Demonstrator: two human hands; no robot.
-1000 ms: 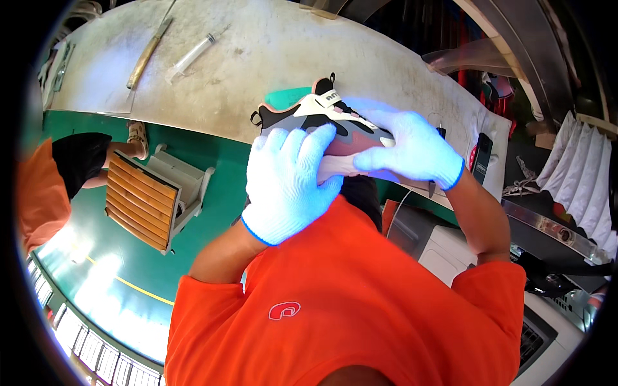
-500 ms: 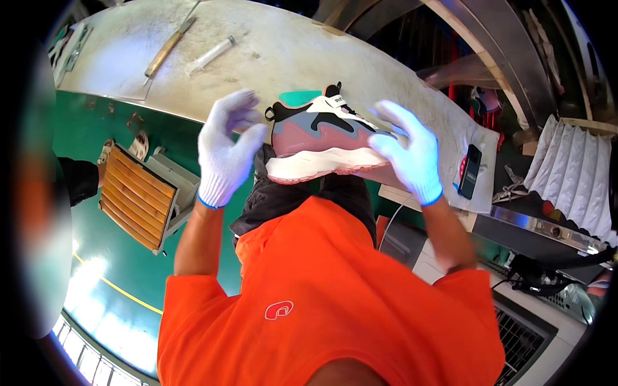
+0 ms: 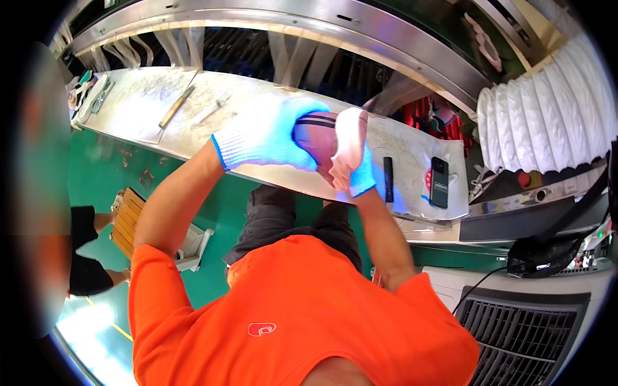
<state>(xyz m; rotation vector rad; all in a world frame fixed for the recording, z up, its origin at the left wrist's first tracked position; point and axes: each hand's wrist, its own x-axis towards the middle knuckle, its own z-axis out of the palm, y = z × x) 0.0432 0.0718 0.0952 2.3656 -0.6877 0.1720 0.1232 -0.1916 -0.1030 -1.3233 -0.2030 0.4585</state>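
Observation:
A sneaker (image 3: 317, 136) with a pinkish upper, dark stripes and a thick white sole (image 3: 350, 138) is held up over the near edge of the workbench, turned so that its sole faces right. My left hand (image 3: 273, 136), in a white knit glove, wraps round the upper from the left. On the sole side, my gloved right hand (image 3: 365, 172) grips the shoe from behind and below; most of its fingers are hidden by the sole. Just right of that hand, a slim black stick-like object (image 3: 388, 179) lies on the bench.
A black phone (image 3: 439, 183) lies at the bench's right end. Further left are a wooden-handled tool (image 3: 175, 107) and a clear tube (image 3: 210, 110). Behind the bench (image 3: 241, 87) runs a metal-framed machine (image 3: 270, 27) with clear strips. A white ribbed duct (image 3: 547, 106) stands right; a slatted chair (image 3: 131, 219) left.
Both hands were open on either side of the sneaker; now they hold it. The sneaker has been raised and turned from lying sideways to sole facing right. The view has tilted toward the machine.

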